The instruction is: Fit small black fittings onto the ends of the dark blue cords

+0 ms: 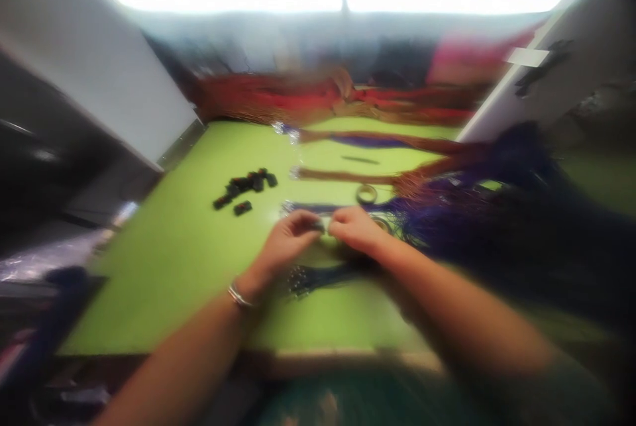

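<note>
My left hand [293, 235], a metal bracelet at its wrist, is closed in a pinch on a small black connector [318, 226]. Close beside it on the right is my right hand [354, 227], its fingers pressed together; whatever they hold is too blurred to name. Both hands are just above the table. Below them lies a bundle of dark blue wires [322, 276] with small metal ends pointing left. Another blue wire bundle [328, 207] runs just beyond my fingers. To the left several black connectors [243, 184] lie in a loose pile.
The green table [163, 267] carries two brown wire bundles [348, 177] and a thin dark stick [360, 159]. A roll of tape [366, 194] sits behind my right hand. A large blue wire heap [497, 214] covers the right side; red wires [278, 98] lie along the back.
</note>
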`<state>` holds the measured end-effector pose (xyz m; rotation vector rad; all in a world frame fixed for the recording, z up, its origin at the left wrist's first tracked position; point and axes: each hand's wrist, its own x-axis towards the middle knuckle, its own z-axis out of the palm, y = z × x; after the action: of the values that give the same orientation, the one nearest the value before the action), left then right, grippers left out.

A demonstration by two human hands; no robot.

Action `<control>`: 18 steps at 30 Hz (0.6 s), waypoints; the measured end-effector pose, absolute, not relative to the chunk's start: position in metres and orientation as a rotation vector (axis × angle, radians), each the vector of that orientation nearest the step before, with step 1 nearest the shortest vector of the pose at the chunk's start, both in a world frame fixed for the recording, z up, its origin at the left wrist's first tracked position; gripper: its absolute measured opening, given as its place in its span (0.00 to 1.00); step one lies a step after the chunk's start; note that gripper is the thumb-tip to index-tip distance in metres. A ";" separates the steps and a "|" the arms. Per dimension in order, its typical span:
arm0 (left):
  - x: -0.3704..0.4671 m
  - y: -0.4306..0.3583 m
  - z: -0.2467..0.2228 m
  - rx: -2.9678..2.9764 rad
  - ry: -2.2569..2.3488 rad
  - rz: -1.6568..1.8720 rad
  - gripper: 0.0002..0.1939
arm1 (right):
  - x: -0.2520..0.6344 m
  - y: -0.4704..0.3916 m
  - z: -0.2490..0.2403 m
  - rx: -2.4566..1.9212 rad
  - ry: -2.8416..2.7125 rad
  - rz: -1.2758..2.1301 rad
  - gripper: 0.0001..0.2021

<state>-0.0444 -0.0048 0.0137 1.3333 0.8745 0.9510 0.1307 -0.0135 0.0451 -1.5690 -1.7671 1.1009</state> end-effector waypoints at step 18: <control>-0.046 -0.005 0.024 1.051 0.856 0.809 0.18 | 0.136 -0.015 0.039 -1.507 -1.867 0.880 0.07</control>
<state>-0.0465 -0.0051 0.0239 1.0508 0.8563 0.8092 0.1362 -0.0154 0.0395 -1.5066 -1.8672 0.8804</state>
